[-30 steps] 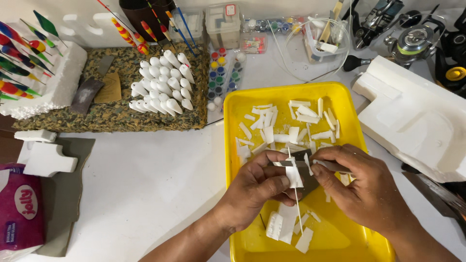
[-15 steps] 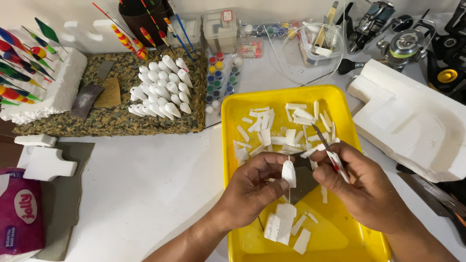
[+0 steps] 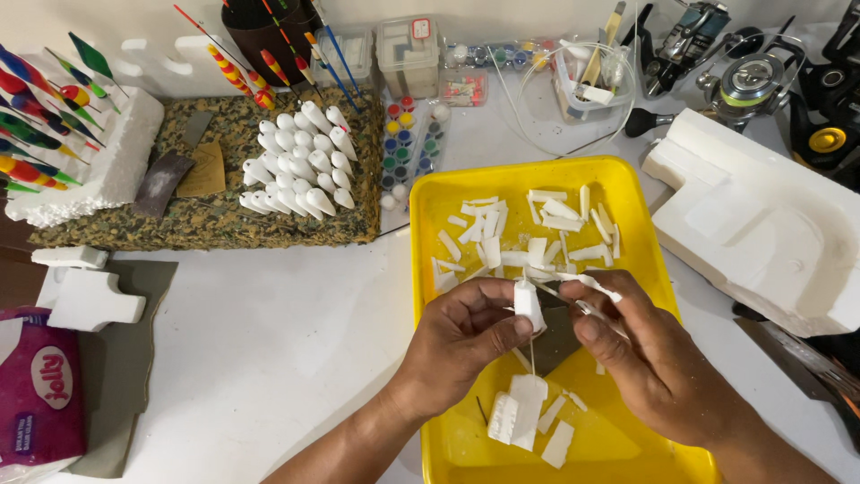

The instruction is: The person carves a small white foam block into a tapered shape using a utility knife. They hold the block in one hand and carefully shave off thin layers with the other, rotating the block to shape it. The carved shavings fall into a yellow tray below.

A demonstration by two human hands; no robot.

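A cluttered white worktable (image 3: 269, 358) is seen from above, hobby stuff everywhere. Along the left edge a white foam block (image 3: 107, 170) is stuck full of painted floats, and next to it a speckled foam mat (image 3: 206, 215) carries a cluster of white cone-shaped bodies (image 3: 300, 161). A row of small paint pots (image 3: 408, 139) sits between the mat and the yellow tray (image 3: 430, 224), which is parked toward the table's near edge and littered with white foam offcuts (image 3: 537, 229).

Over the tray's middle, the left hand (image 3: 461, 336) is closed around a small foam piece (image 3: 528, 305), pinched between thumb and fingertips. The right hand (image 3: 649, 358) is closed on a thin blade-like tool (image 3: 591, 309), its tip touching or just beside the piece; hard to tell which.

That piece looks featherlight, crumbly and easily dented, so it's probably best held gently by its flat sides, low down, away from the edge being worked. A big moulded foam slab (image 3: 761, 224) is parked near the right edge, fishing reels (image 3: 752, 81) at the far right corner.
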